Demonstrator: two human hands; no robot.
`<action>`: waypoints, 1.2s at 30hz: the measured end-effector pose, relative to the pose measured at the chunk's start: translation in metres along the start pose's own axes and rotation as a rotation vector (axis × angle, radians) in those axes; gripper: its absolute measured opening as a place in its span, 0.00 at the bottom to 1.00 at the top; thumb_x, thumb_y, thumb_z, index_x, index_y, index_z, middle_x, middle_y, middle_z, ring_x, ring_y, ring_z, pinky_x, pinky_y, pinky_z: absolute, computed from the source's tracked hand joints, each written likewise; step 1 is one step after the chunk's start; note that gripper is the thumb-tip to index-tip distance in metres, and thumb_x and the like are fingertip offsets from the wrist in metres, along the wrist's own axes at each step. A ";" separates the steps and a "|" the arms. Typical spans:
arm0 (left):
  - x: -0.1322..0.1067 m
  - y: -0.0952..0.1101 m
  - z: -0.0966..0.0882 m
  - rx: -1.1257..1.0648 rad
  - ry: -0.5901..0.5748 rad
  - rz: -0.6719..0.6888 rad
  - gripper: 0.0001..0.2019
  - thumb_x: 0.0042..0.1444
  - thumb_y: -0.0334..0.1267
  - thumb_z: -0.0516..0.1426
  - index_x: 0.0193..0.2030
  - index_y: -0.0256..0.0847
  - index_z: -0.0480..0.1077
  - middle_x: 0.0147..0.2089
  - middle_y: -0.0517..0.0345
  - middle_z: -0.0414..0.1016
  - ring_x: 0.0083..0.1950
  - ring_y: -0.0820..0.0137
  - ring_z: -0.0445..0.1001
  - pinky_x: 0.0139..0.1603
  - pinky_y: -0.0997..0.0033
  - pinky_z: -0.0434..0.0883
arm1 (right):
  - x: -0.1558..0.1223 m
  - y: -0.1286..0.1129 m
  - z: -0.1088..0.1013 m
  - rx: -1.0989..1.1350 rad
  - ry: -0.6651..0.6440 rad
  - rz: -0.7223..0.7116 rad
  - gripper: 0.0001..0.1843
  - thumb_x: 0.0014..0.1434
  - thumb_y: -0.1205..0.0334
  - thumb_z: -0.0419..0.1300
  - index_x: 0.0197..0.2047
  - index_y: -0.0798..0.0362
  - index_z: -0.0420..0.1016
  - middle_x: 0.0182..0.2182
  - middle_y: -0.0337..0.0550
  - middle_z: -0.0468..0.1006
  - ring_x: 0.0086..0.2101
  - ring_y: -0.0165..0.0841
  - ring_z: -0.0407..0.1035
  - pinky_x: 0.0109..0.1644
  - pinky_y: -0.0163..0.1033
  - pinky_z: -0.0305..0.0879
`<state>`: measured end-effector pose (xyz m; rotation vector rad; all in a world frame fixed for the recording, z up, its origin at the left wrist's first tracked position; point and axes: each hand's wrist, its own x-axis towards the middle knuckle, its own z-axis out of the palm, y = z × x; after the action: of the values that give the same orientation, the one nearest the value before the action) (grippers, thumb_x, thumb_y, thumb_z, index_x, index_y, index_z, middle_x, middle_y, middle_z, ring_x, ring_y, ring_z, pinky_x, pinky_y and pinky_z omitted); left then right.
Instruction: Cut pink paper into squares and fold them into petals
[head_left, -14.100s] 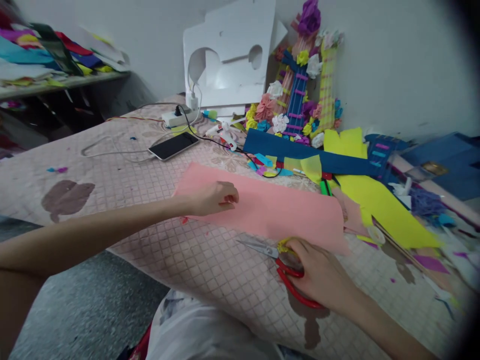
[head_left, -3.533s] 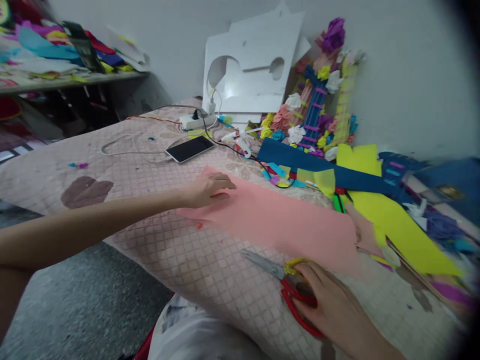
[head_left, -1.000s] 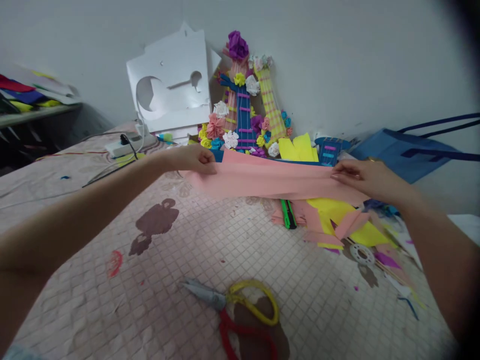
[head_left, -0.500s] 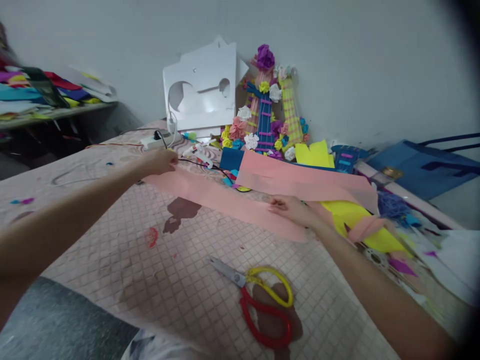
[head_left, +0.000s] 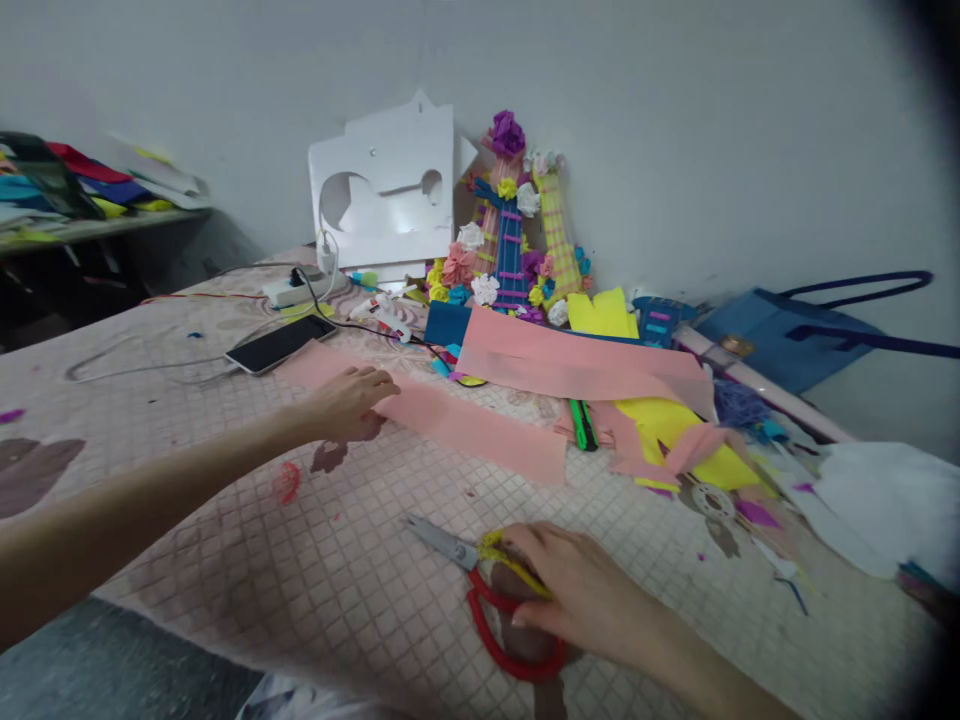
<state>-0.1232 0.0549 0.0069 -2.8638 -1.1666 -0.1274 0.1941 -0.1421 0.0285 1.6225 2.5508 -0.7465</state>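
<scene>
Left hand (head_left: 351, 402) on paper (head_left: 476, 428), right hand (head_left: 577, 590) on scissors (head_left: 463, 553)

Place: a craft workshop, it seems
Surface (head_left: 360, 590): carries scissors (head_left: 471, 556), glue gun (head_left: 397, 322), cut pink sheets (head_left: 570, 358)
Wall (head_left: 720, 150): crumpled flowers (head_left: 459, 265) standing before it

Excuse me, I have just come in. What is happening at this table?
The person's left hand rests on a narrow pink paper strip, which lies on the table with its far end near a phone. The right hand is at the handles of the scissors, whose blades point away from it. Farther back, a wider pink sheet lies partly over blue paper.
</scene>
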 end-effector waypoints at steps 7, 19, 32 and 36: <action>0.007 -0.019 0.007 -0.028 -0.063 0.038 0.22 0.46 0.25 0.49 0.49 0.39 0.70 0.51 0.51 0.72 0.51 0.64 0.71 0.52 0.67 0.65 | -0.012 0.009 0.034 0.030 0.187 -0.069 0.25 0.49 0.70 0.56 0.51 0.48 0.63 0.47 0.43 0.74 0.43 0.36 0.70 0.44 0.40 0.64; -0.009 -0.035 -0.008 0.110 -0.016 -0.011 0.11 0.60 0.30 0.46 0.40 0.35 0.70 0.42 0.52 0.73 0.43 0.66 0.69 0.47 0.65 0.59 | -0.054 0.133 -0.003 -0.368 0.767 0.492 0.13 0.55 0.54 0.54 0.42 0.51 0.64 0.31 0.43 0.76 0.25 0.37 0.70 0.26 0.37 0.57; -0.004 0.051 -0.001 -0.172 0.254 0.224 0.13 0.62 0.33 0.48 0.51 0.42 0.67 0.54 0.51 0.72 0.55 0.64 0.69 0.56 0.60 0.65 | -0.072 0.135 0.021 -0.277 0.683 0.601 0.12 0.55 0.53 0.54 0.40 0.50 0.62 0.33 0.45 0.77 0.28 0.41 0.72 0.26 0.38 0.57; 0.009 0.080 -0.005 -0.246 0.285 0.340 0.12 0.62 0.30 0.50 0.50 0.40 0.69 0.52 0.51 0.74 0.53 0.66 0.71 0.54 0.62 0.66 | -0.073 0.104 0.041 -0.164 0.567 0.459 0.09 0.57 0.57 0.54 0.41 0.49 0.63 0.34 0.43 0.77 0.31 0.39 0.74 0.31 0.39 0.62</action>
<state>-0.0610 0.0039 0.0118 -3.0618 -0.6428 -0.6797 0.3073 -0.1852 -0.0272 2.4974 2.2755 -0.0347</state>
